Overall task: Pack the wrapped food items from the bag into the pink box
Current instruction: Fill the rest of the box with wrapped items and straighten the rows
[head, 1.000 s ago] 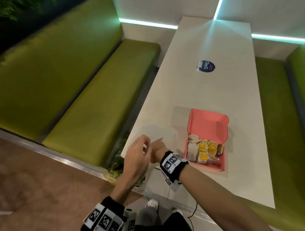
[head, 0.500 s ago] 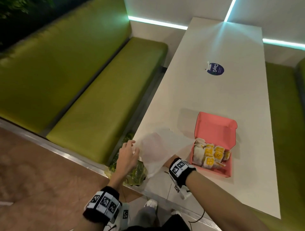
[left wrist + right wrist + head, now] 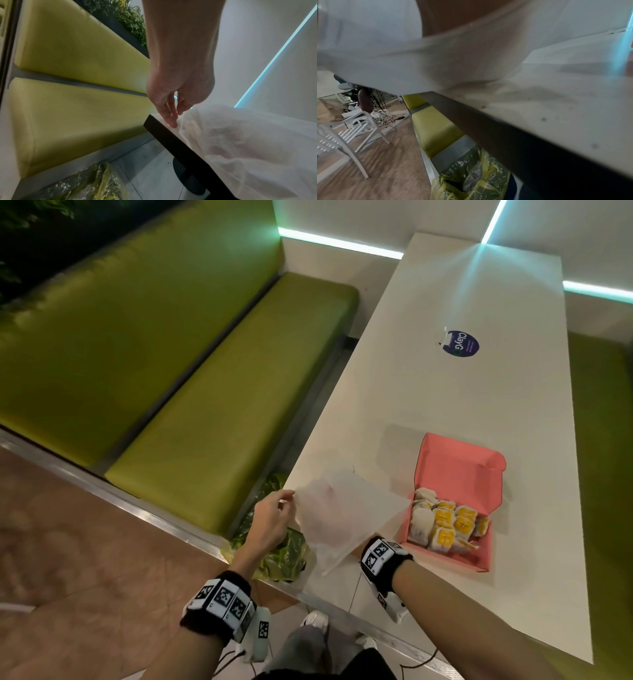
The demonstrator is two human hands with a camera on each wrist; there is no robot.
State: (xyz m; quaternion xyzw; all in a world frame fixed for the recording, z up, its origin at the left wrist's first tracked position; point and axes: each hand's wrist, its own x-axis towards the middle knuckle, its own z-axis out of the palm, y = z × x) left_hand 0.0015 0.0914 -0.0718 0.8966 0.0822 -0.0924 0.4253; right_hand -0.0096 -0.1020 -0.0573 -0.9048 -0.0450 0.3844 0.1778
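A white translucent bag (image 3: 342, 515) stands at the near left corner of the white table (image 3: 445, 398). My left hand (image 3: 274, 515) holds the bag's left rim with its fingertips (image 3: 172, 121). My right hand (image 3: 330, 499) is inside the bag and shows only as a pink blur through the plastic (image 3: 231, 142); its fingers are hidden. To the right, the pink box (image 3: 448, 558) lies with its lid (image 3: 459, 474) up. Several wrapped food items (image 3: 442, 525), white and yellow, fill its left part.
A yellow-green plastic bag (image 3: 281, 553) sits on the floor under the table's corner. A green bench (image 3: 222, 405) runs along the left. A round blue sticker (image 3: 460, 344) lies farther up the table. A white chair (image 3: 351, 128) stands on the wooden floor.
Both hands were together at the table's corner. The bag now stands spread open, my right hand has gone into it, and my left hand has moved to its left rim.
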